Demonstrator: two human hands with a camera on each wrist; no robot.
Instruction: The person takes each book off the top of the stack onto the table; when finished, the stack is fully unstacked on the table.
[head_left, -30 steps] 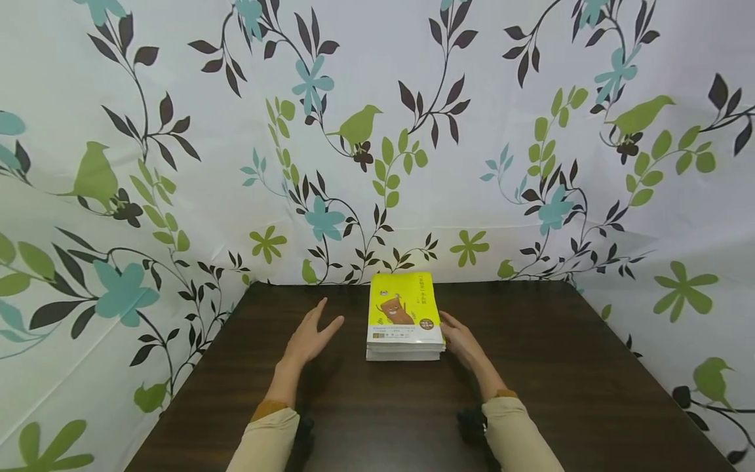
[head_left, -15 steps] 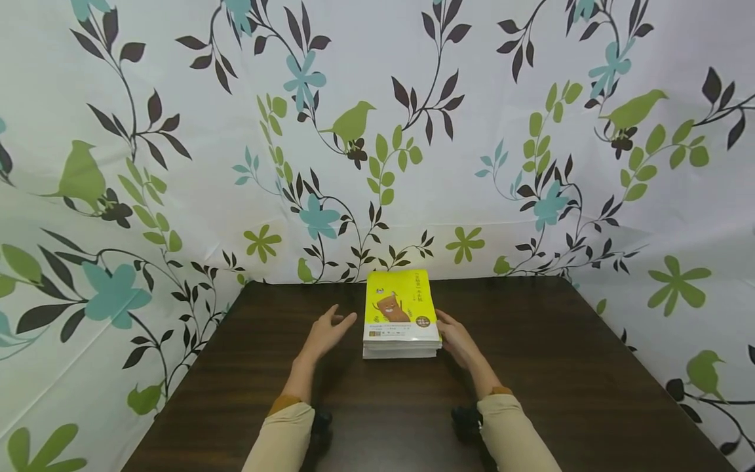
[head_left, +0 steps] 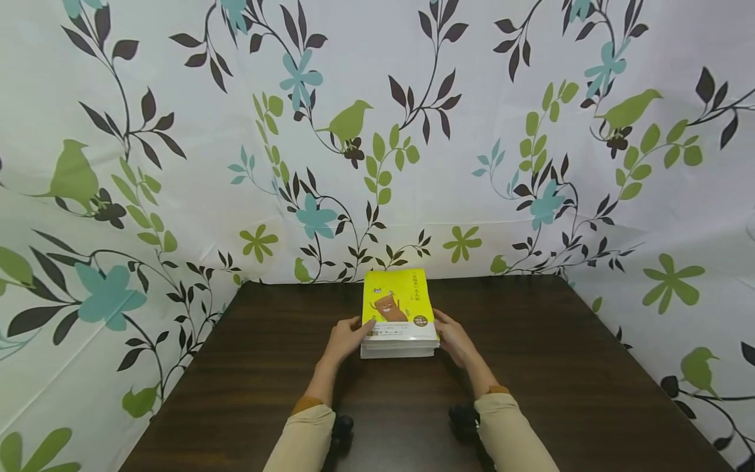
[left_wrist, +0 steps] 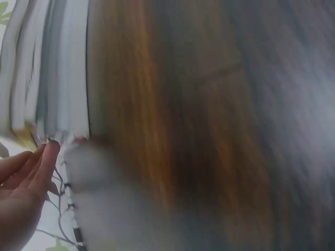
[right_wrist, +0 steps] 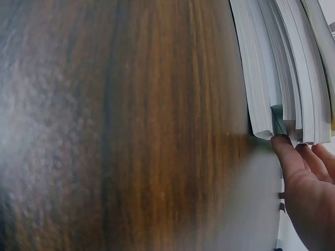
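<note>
A stack of several books (head_left: 396, 296) lies on the dark wooden table, with a yellow cover on top showing a brown cartoon figure. At the stack's left side is my left hand (head_left: 342, 342), its thumb at the cover's lower left corner. My right hand (head_left: 455, 339) touches the opposite side near the front. In the left wrist view, the left fingertips (left_wrist: 51, 146) meet the edges of the books (left_wrist: 58, 68), fingers fairly straight. The right wrist view has extended right fingers (right_wrist: 285, 151) against the ends of the white page blocks (right_wrist: 256, 78).
The dark table (head_left: 283, 314) extends around the stack on both sides and in front. Behind it hangs a white cloth (head_left: 377, 223) printed with birds, leaves and flowers. Black devices (head_left: 342, 432) sit at both wrists.
My left hand has moved right, from apart from the books to touching their left side. My right hand stays at the right side. The stack keeps its place on the table.
</note>
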